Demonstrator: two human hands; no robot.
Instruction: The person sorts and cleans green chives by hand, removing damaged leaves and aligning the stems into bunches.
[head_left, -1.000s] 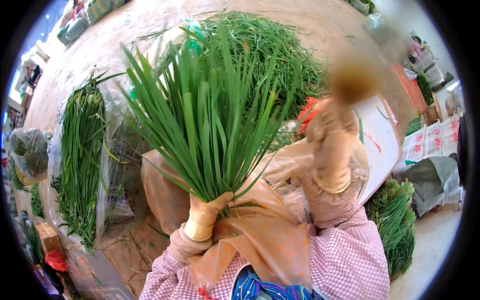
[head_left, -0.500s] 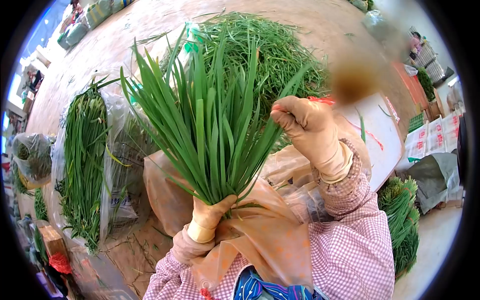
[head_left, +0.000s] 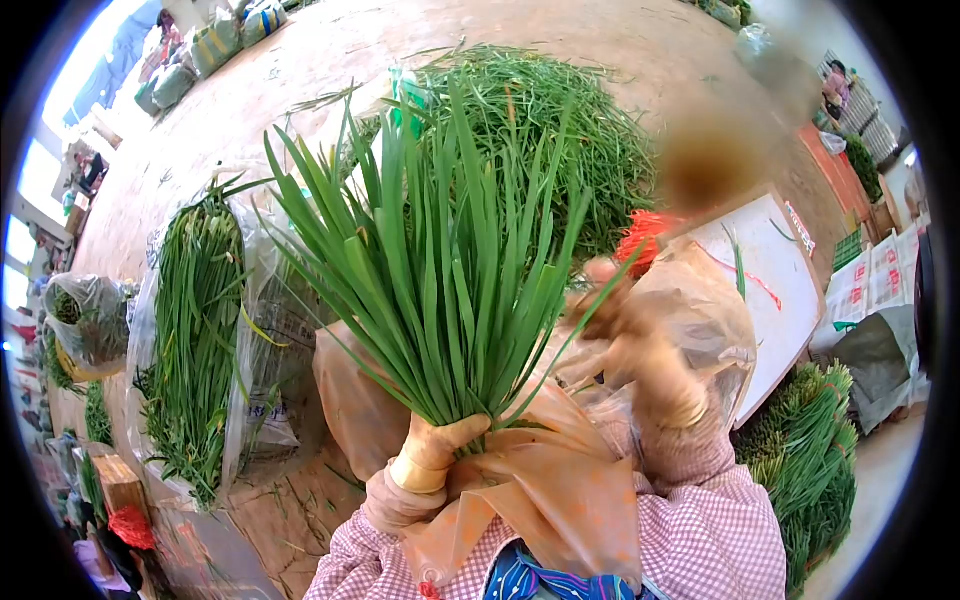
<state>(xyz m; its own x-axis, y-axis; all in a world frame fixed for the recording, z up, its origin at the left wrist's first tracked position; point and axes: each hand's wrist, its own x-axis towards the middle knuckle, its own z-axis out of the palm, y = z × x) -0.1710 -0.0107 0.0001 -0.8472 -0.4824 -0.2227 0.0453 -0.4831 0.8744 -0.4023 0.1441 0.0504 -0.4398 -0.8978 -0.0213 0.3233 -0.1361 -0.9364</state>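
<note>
My left hand (head_left: 440, 447), in a tan glove, is closed around the lower end of a fan of long flat green leaves (head_left: 430, 290). The leaves spread upward from the fist. To their right, my right hand (head_left: 625, 320) is smeared by motion, near the outer leaves, and its fingers cannot be made out. Just above it lies a bundle of red ties (head_left: 643, 238). An orange-tinted translucent plastic sheet (head_left: 540, 500) covers my lap beneath both hands.
A large heap of loose green leaves (head_left: 540, 140) lies on the floor ahead. Bagged leaves (head_left: 195, 340) stand at left. A white board (head_left: 765, 290) and tied green bundles (head_left: 805, 470) are at right. A person (head_left: 835, 88) is at far right, another (head_left: 93, 172) at far left.
My right hand has come down from the leaf tips toward my lap, beside the leaves, since half a second ago. My left hand keeps its hold. The whole view has shifted slightly.
</note>
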